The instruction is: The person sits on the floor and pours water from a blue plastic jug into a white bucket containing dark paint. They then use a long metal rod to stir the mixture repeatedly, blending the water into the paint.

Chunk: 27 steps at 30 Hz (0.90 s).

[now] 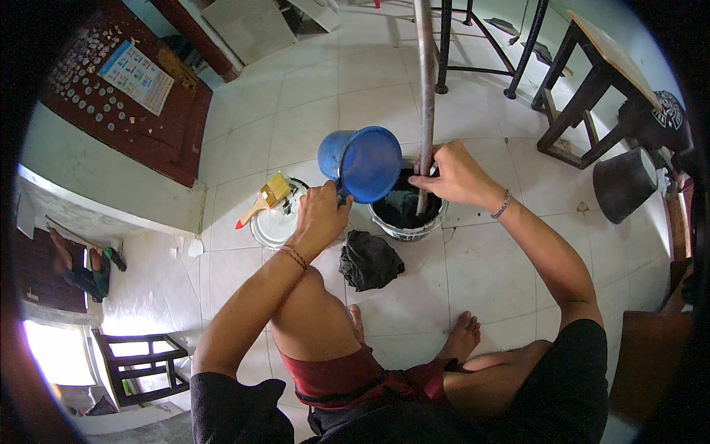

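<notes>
My left hand is closed on the handle of a blue plastic dipper, tilted over the left rim of a paint bucket. The bucket holds a black liquid. A long grey stick stands in it, and my right hand grips the stick near its lower end. Left of the bucket, a paintbrush with a red-tipped handle rests on a round white lid smudged black. A crumpled dark cloth lies on the floor just in front of the bucket.
At the upper right stand a stool with black metal legs and a black wooden stool. A dark bucket is by the right wall. Far left, another person sits near a doorway, beyond a black wooden chair.
</notes>
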Motion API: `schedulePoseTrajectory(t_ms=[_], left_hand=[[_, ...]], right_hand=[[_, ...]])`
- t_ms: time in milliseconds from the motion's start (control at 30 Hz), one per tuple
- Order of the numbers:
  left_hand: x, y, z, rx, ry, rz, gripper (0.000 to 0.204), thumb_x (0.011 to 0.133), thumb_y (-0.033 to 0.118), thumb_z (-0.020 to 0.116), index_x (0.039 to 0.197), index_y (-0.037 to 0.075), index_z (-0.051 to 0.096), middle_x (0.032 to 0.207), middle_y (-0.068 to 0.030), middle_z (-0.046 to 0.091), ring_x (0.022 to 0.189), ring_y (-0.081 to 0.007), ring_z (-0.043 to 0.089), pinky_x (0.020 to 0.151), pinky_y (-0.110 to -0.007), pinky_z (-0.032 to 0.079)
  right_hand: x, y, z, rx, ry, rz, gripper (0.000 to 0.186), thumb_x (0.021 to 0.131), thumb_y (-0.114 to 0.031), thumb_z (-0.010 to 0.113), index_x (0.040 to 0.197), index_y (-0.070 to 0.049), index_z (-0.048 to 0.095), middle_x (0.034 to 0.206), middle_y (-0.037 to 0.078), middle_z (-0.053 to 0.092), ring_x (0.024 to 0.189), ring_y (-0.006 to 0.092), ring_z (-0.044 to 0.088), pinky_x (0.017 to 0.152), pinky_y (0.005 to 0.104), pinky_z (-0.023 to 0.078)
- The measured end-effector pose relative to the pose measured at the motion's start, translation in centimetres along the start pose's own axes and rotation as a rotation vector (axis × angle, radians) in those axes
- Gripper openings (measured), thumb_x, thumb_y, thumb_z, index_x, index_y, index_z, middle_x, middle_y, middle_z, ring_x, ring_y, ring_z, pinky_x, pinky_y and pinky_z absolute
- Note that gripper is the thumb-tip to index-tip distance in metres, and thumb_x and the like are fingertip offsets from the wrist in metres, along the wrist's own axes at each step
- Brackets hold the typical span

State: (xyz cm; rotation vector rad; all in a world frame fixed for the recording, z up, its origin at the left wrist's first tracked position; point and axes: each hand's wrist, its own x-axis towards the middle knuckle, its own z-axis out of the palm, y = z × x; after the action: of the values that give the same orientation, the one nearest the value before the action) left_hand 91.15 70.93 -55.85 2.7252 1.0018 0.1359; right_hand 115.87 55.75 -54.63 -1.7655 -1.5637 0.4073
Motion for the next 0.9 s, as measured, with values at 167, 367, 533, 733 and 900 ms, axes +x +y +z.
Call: schedulePoseTrajectory(t_ms=[167, 367, 533, 733, 900], left_hand=[[0.2, 0.7, -0.2, 0.012, 0.046, 0.027, 0.034, 0.091, 0.027, 0.071, 0.095, -0.006, 0.064, 0.089, -0.0286, 0.071, 0.087, -0.0456, 0.070, 0.079, -0.053, 0.056], [0.3, 1.4, -0.6, 0.037, 0.044, 0.033, 0.030, 0.090, 0.023, 0.073, 0.095, -0.006, 0.063, 0.090, -0.0283, 0.070, 0.087, -0.0459, 0.070, 0.078, -0.053, 0.057], [0.0, 1.8, -0.7, 0.031, 0.048, 0.039, 0.029, 0.089, 0.021, 0.073, 0.095, -0.005, 0.063, 0.090, -0.0278, 0.070, 0.086, -0.0462, 0.070, 0.076, -0.054, 0.057], [-0.1, 2.5, -1.0, 0.021, 0.084, 0.061, 0.028, 0.089, 0.019, 0.073, 0.095, -0.005, 0.061, 0.089, -0.0279, 0.069, 0.085, -0.0456, 0.070, 0.075, -0.053, 0.057], [0.0, 2.6, -1.3, 0.033, 0.060, 0.073, 0.027, 0.088, 0.018, 0.073, 0.096, -0.005, 0.060, 0.089, -0.0277, 0.069, 0.083, -0.0452, 0.070, 0.075, -0.052, 0.057]], right_hand=[[0.2, 0.6, -0.3, 0.000, 0.164, -0.080, 0.026, 0.080, -0.020, 0.083, 0.079, 0.003, 0.071, 0.077, 0.022, 0.071, 0.070, 0.0382, 0.071, 0.069, 0.0440, 0.056], [0.1, 0.8, 0.4, -0.142, 0.090, -0.004, 0.023, 0.082, -0.014, 0.082, 0.081, 0.003, 0.067, 0.071, 0.016, 0.070, 0.064, 0.0284, 0.069, 0.063, 0.0397, 0.055], [-0.1, 0.4, 0.8, 0.117, 0.181, -0.058, 0.024, 0.079, -0.017, 0.083, 0.079, 0.002, 0.069, 0.072, 0.020, 0.069, 0.068, 0.0384, 0.070, 0.066, 0.0430, 0.056], [-0.3, 0.7, 0.6, -0.266, 0.155, -0.188, 0.025, 0.080, -0.017, 0.083, 0.078, 0.000, 0.066, 0.071, 0.018, 0.069, 0.067, 0.0360, 0.070, 0.064, 0.0429, 0.054], [-0.6, 0.4, 1.3, 0.086, 0.105, 0.020, 0.023, 0.081, -0.016, 0.081, 0.077, 0.000, 0.065, 0.069, 0.018, 0.068, 0.065, 0.0372, 0.068, 0.061, 0.0446, 0.053]])
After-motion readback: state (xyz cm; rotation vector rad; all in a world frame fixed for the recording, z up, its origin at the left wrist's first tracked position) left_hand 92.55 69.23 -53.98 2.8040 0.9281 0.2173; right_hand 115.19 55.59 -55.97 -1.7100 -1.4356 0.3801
